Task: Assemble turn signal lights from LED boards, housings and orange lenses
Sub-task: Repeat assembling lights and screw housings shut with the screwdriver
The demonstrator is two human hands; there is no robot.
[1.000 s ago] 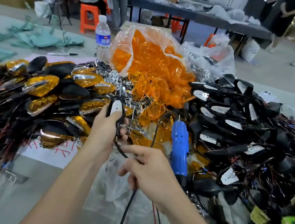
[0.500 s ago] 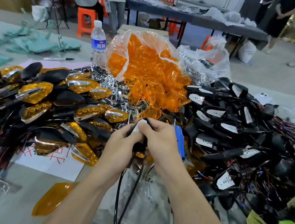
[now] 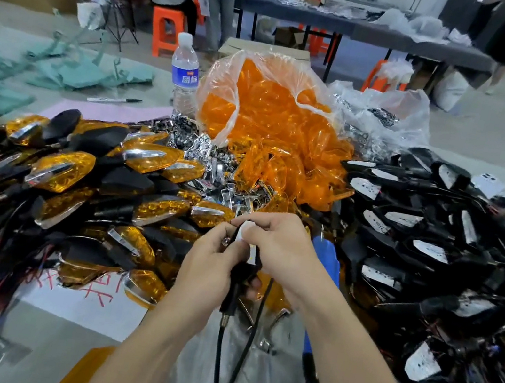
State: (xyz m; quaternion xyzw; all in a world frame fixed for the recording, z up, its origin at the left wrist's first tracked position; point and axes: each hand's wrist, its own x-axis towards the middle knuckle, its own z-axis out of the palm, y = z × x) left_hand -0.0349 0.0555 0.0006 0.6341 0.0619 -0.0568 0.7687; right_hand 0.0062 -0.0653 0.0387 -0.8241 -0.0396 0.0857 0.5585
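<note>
Both hands meet at the middle of the table around one black housing [image 3: 240, 272] that has a white LED board [image 3: 245, 234] in it. My left hand [image 3: 211, 265] grips the housing from the left. Fingers of my right hand [image 3: 281, 250] pinch the white board from above. The housing's black stem and wire [image 3: 223, 338] hang down between my forearms. A clear bag of orange lenses [image 3: 267, 119] lies open behind the hands. One loose orange lens [image 3: 81, 370] lies by my left forearm.
Finished orange lights [image 3: 59, 170] are piled at the left, black housings with white boards [image 3: 421, 241] at the right. Chrome reflectors [image 3: 204, 152] lie in the middle. A blue electric screwdriver [image 3: 327, 265] lies under my right wrist. A water bottle [image 3: 184, 74] stands behind.
My right hand left the wire and came up onto the housing in my left hand. It now pinches the white board. The view shifted a little forward.
</note>
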